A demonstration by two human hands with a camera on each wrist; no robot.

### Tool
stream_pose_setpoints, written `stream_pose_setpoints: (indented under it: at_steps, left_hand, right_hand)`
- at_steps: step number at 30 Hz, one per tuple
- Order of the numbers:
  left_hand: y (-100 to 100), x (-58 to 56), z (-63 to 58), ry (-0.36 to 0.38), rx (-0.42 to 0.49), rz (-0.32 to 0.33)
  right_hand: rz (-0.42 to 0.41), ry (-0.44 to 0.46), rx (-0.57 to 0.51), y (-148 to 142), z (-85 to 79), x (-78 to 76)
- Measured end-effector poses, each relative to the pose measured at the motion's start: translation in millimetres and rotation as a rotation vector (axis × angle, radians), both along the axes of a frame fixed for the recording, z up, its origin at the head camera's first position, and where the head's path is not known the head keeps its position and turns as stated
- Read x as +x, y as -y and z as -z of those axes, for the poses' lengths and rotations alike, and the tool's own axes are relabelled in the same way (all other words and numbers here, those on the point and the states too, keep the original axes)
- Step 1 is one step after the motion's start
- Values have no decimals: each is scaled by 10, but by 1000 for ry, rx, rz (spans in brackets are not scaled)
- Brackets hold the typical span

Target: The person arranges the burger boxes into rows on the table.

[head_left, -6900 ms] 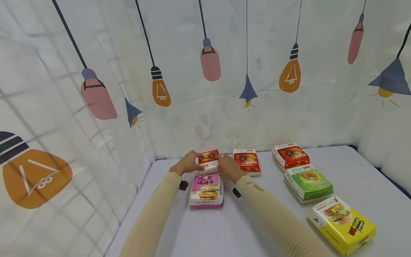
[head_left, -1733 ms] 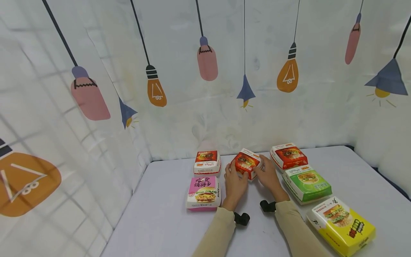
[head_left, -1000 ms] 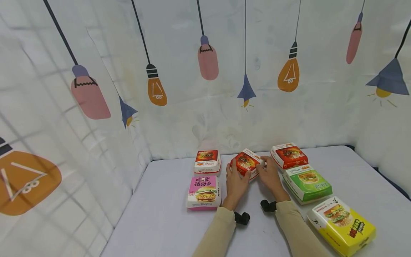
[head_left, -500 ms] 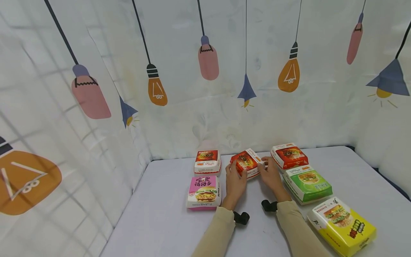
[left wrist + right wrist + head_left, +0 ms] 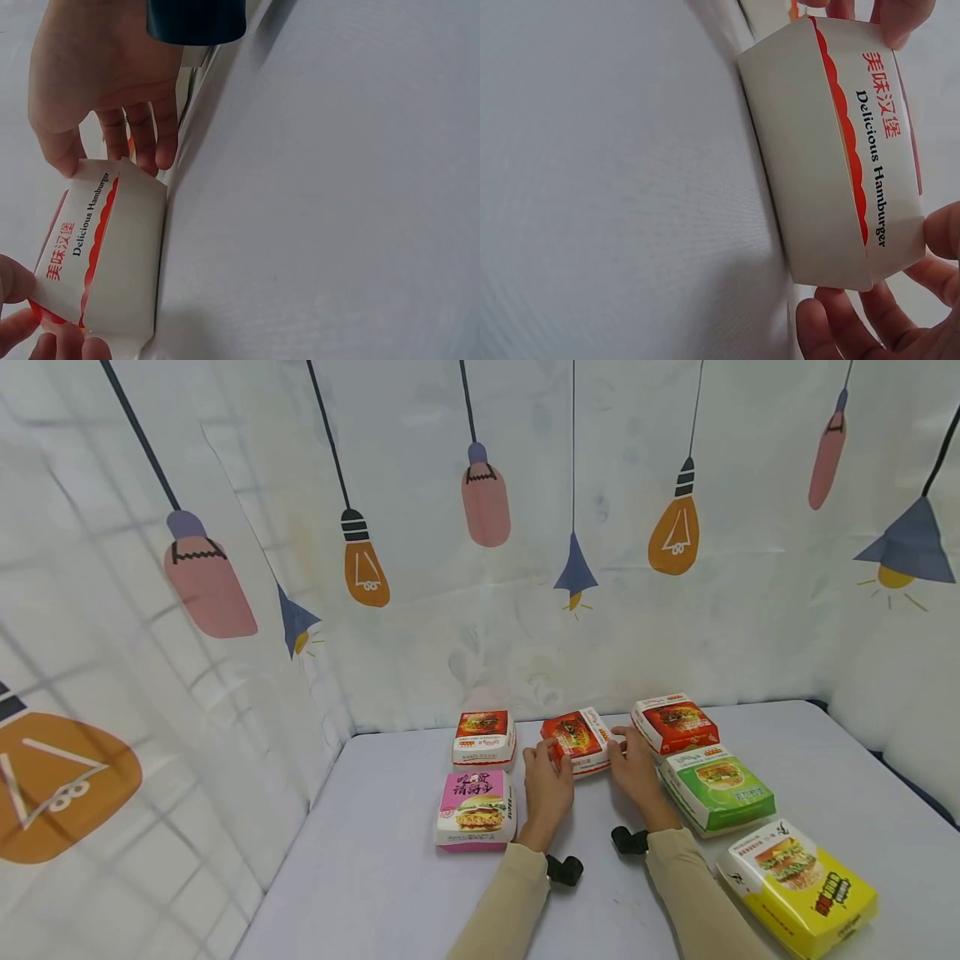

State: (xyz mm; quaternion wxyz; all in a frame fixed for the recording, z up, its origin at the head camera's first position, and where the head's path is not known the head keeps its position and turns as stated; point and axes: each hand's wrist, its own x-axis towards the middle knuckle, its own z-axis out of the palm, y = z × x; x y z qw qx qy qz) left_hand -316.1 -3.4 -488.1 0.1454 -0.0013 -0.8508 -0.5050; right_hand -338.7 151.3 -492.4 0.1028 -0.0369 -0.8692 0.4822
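Observation:
In the head view, a red and white burger box (image 5: 577, 739) lies skewed on the table near the back wall. My left hand (image 5: 547, 785) holds its left front corner, the thumb at one face and fingertips at the other. On the right side, my right hand (image 5: 633, 770) pinches the box's edge with thumb and fingers. The left wrist view shows the box's printed white side (image 5: 120, 247) between both hands; in the right wrist view that side reads "Delicious Hamburger". A similar red box (image 5: 483, 737) stands to the left, behind a pink burger box (image 5: 477, 810).
To the right, a third red box (image 5: 675, 722), a green burger box (image 5: 718, 787) and a yellow burger box (image 5: 798, 887) form a slanting row. A white curtain (image 5: 420, 660) printed with lamps closes off the back and sides of the white table (image 5: 375, 877).
Both hands have moved from the left red box to the middle one. Over the last moments they have turned it clockwise, its white strip swinging from the back toward the right.

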Motion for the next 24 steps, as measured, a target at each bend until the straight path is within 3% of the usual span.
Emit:
stream_pose_setpoints:
  at_steps: [24]
  left_hand:
    - [-24,17,7,-30,-52,-9]
  right_hand:
    - [-40,44,17,0,-35,5]
